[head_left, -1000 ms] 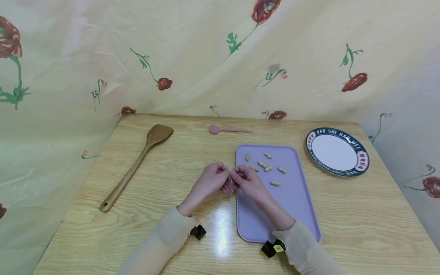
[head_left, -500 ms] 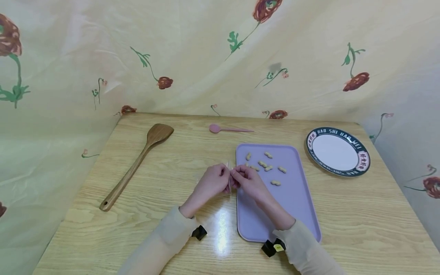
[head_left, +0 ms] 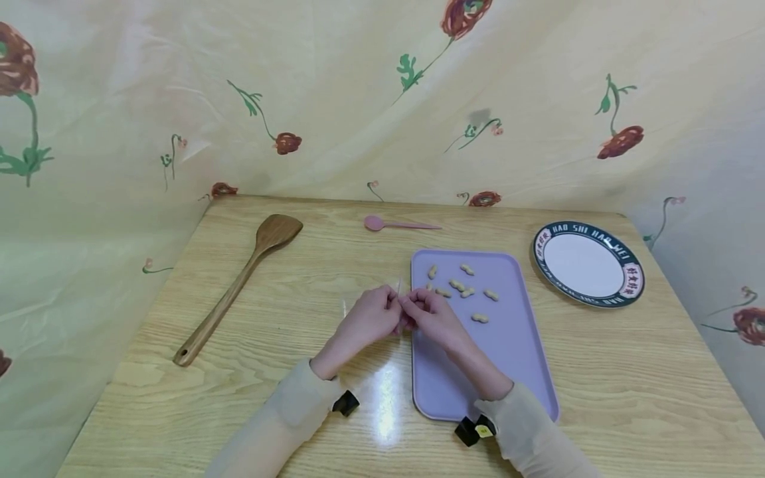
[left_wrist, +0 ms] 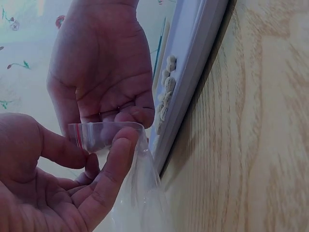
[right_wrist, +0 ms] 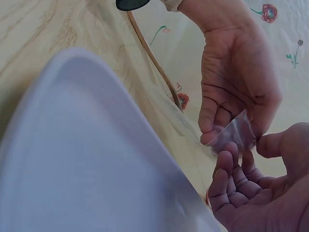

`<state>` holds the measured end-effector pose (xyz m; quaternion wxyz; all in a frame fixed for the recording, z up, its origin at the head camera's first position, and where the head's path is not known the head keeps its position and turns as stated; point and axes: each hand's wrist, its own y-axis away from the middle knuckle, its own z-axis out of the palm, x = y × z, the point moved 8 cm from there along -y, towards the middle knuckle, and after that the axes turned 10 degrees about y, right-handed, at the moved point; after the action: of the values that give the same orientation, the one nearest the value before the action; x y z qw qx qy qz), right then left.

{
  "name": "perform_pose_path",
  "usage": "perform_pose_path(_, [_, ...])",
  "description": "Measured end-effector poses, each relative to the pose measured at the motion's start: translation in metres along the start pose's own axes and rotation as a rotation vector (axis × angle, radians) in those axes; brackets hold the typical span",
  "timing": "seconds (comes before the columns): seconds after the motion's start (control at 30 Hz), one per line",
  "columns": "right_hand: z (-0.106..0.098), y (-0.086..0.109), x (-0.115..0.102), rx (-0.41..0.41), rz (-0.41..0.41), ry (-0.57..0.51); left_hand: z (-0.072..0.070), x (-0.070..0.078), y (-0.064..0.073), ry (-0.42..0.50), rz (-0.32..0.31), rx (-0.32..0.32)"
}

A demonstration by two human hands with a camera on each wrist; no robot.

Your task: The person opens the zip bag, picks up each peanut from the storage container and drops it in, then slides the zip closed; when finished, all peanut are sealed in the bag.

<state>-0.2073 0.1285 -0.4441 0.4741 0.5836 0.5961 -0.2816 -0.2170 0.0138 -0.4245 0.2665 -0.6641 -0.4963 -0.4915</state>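
A clear zip-lock bag (left_wrist: 137,195) with a red line along its mouth hangs between my two hands, just left of the tray. My left hand (head_left: 372,313) pinches one side of the bag's mouth between thumb and fingers. On the other side, my right hand (head_left: 437,320) pinches the same mouth, over the tray's left edge. From the right wrist, a crumpled part of the bag (right_wrist: 236,134) shows between the fingertips. Several unshelled peanuts (head_left: 480,318) lie on the lilac tray (head_left: 490,365), in its upper half. In the head view the bag is mostly hidden by the hands.
A wooden spatula (head_left: 239,285) lies on the left of the table. Behind the tray is a pink spoon (head_left: 375,223). A white plate (head_left: 582,265) with a dark patterned rim stands at the right. A floral cloth (head_left: 335,99) hangs behind the table.
My left hand has turned slightly and its fingers have shifted at the bag's mouth. The right hand stays almost in place. Peanuts, tray, spatula, spoon and plate have not moved.
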Motion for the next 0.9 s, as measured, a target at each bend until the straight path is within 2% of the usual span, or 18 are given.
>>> perform_pose_path(0.5, [0.0018, -0.0008, -0.0020, -0.004, -0.035, 0.028, -0.0033, 0.0067, 0.0040, -0.023, 0.056, 0.048])
perform_pose_path(0.9, [0.0017, -0.0004, -0.0024, 0.004, -0.046, 0.045, -0.0039, 0.0034, 0.0011, -0.032, 0.035, 0.051])
